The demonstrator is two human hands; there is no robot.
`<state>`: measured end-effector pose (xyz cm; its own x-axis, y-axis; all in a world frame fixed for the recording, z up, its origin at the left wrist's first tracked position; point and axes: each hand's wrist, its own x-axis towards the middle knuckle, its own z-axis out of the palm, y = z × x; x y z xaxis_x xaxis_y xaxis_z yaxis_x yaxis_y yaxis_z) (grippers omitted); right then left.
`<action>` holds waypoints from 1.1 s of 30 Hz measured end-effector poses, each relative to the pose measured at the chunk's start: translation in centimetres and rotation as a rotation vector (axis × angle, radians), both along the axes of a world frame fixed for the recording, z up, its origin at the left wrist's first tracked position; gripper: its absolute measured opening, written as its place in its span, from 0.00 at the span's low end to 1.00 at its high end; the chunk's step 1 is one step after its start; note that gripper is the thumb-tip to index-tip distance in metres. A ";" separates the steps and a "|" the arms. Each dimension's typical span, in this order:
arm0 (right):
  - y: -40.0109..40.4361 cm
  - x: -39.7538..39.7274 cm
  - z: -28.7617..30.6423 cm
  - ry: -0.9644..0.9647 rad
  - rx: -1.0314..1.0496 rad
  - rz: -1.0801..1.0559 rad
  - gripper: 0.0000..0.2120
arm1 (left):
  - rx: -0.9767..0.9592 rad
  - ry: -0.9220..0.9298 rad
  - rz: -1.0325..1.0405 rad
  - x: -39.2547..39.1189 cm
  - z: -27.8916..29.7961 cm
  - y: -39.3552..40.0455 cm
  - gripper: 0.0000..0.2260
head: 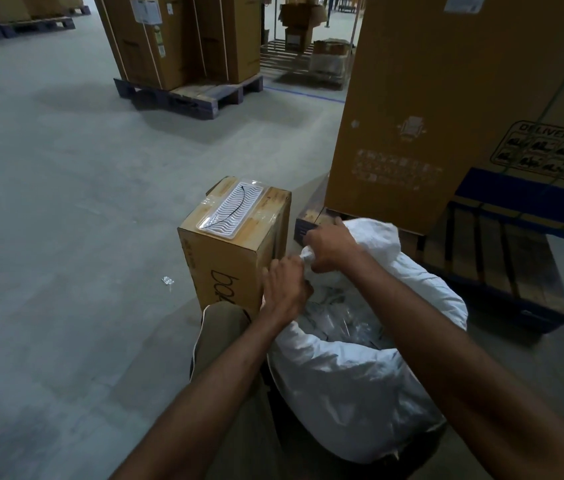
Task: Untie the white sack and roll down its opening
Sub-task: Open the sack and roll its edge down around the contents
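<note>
Sack [353,372], white, beside cardboard box [235,251]: I see left hand [285,289] and right hand [330,249] pinching its knotted neck.

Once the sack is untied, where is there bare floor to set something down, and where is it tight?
Bare floor lies left of the small box, out to the far pallet. Only a scrap lies there. It is crowded on the right: white sack, both hands (left hand, right hand) and the big carton on its pallet.
</note>
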<state>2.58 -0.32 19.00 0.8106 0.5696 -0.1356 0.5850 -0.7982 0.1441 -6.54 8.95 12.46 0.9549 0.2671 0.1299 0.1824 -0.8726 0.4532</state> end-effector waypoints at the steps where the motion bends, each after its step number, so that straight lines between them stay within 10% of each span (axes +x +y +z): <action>1: -0.5 0.0 -0.9 -0.113 0.010 0.073 0.30 | -0.133 0.075 -0.018 0.8 0.2 0.5 0.10; 4: -2.2 -0.3 -3.0 -0.295 0.010 0.177 0.46 | -0.459 0.327 -0.092 3.2 1.2 3.2 0.11; 7: -2.9 -0.6 -4.9 -0.263 0.024 0.150 0.39 | -0.505 0.548 -0.208 4.0 1.6 5.6 0.17; 10: -2.5 -0.6 -5.0 -0.177 0.088 0.059 0.16 | -0.326 0.554 -0.228 3.8 0.8 5.5 0.33; 13: -1.8 -0.1 -3.8 -0.046 0.099 -0.031 0.16 | 0.076 0.252 -0.224 3.1 0.0 2.9 0.46; 20: -2.3 1.6 -3.4 0.187 0.132 -0.023 0.23 | 0.099 0.187 -0.130 3.9 -1.8 0.5 0.14; 25: -5.6 1.9 -6.2 -0.102 -0.067 0.034 0.41 | -0.432 0.507 -0.181 6.5 -1.7 3.8 0.08; 29: -5.5 2.2 -5.6 -0.043 0.030 -0.114 0.10 | 0.046 0.482 -0.310 6.7 -1.9 2.1 0.37; 33: -5.3 3.2 -4.3 0.174 0.077 -0.248 0.14 | 0.392 0.017 -0.282 6.1 -3.4 -1.6 0.34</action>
<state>5.79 -5.60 14.68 0.8945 0.3713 -0.2488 0.3815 -0.9243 -0.0079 -0.39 7.37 9.07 0.9858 -0.0683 0.1532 -0.0812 -0.9935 0.0796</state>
